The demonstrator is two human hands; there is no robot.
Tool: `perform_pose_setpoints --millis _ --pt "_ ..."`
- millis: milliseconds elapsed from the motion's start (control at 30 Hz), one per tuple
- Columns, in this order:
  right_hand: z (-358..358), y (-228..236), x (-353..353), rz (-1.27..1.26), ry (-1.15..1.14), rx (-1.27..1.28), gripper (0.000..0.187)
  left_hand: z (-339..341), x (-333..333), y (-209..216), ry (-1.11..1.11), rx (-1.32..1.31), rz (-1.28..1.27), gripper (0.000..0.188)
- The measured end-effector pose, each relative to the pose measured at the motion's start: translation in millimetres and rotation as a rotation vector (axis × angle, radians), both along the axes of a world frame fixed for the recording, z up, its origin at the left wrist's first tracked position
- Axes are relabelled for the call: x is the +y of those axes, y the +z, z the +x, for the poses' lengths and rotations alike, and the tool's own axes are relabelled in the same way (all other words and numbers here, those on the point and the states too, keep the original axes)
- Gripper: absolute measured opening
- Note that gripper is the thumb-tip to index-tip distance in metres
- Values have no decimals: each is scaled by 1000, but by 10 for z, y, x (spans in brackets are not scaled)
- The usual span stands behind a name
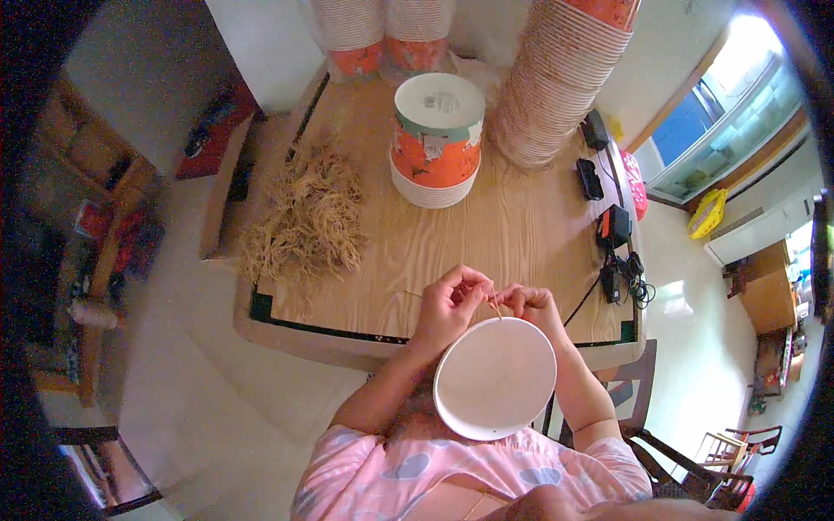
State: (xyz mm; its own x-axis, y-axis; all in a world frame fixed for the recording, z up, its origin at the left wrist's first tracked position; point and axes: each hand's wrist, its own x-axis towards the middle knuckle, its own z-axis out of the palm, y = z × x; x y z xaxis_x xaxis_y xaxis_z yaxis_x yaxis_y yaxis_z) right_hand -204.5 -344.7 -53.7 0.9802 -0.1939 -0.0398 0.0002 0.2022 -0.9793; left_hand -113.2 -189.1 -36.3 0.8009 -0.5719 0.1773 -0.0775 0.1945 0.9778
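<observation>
While hands (491, 304) pinch string (493, 306), bowl (495, 378) below.

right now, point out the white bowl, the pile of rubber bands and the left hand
white bowl (495, 382), head view, middle of its underside
pile of rubber bands (308, 217), head view, centre of the heap
left hand (452, 304), head view, back of the hand

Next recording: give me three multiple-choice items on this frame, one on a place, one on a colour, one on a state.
1. Where does the heap of tan rubber bands lie?
A. left part of the wooden table
B. on the floor
C. inside the bowl

2. What colour is the inside of the round paper bowl under the hands?
A. orange
B. white
C. green

3. What are the left hand and right hand doing?
A. resting flat
B. pinching a thin band between them
C. lifting a stack

A: it sits by the left edge. B: plain white. B: fingertips meet on the band.
</observation>
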Motion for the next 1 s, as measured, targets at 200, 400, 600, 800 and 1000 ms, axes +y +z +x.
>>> perform_pose_setpoints --millis 200,400,600,800,1000 --pt "42 598 107 -106 -6 -80 32 -66 113 367 42 -266 -44 5" --pt "44 668 63 -241 -5 -206 37 -122 206 462 90 -415 -27 5" --pt "-40 623 122 -136 13 -127 35 -204 273 395 0 -352 -39 5" --pt "-192 640 178 -127 170 -159 28 -257 430 385 -62 -376 70 8" --pt "-329 660 213 -247 221 -180 24 -299 472 380 -221 -301 246 11"
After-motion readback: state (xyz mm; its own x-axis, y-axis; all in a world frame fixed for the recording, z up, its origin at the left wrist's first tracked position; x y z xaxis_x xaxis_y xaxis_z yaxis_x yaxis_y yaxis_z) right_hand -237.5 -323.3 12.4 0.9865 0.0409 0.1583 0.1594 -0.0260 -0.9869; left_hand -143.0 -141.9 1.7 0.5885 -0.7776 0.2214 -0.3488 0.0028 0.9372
